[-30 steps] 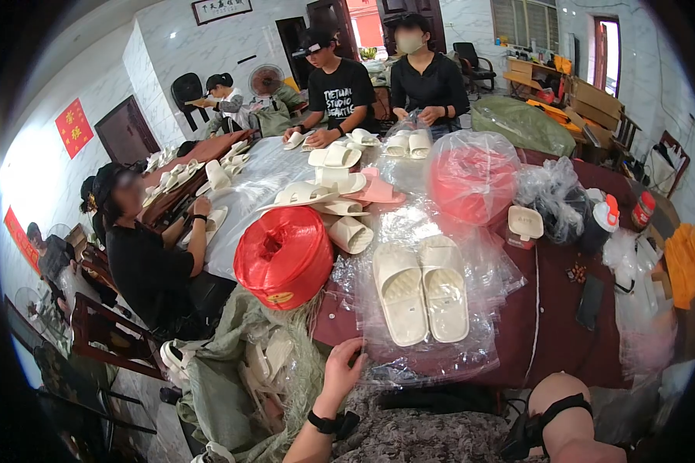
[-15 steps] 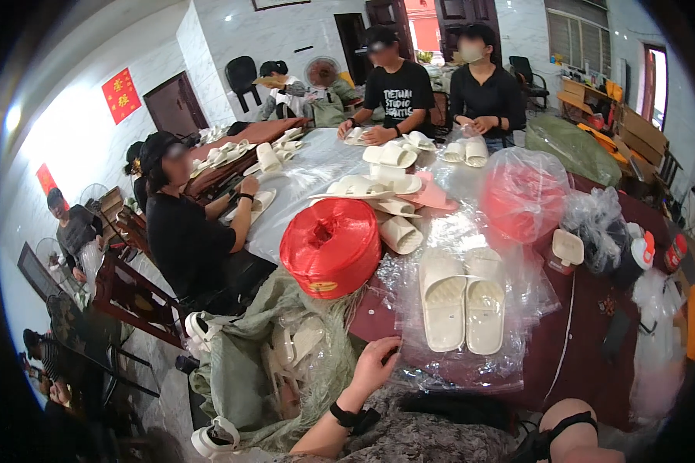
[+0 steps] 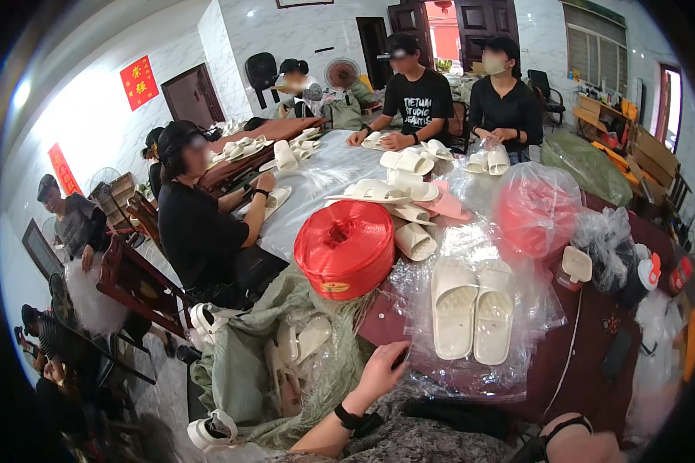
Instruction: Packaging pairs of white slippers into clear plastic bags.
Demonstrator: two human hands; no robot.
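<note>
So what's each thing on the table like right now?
pair of white slippers: side by side, soles up, on clear plastic.
red twine roll: lying bare on the table.
second red roll: wrapped in clear plastic.
green mesh sack: open, slippers inside.
left hand: at the table edge, touching plastic.
right hand: out of view.

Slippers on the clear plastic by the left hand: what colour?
Cream white, both slippers, lying side by side; the head view shows them clearly, right of the left hand.
</note>
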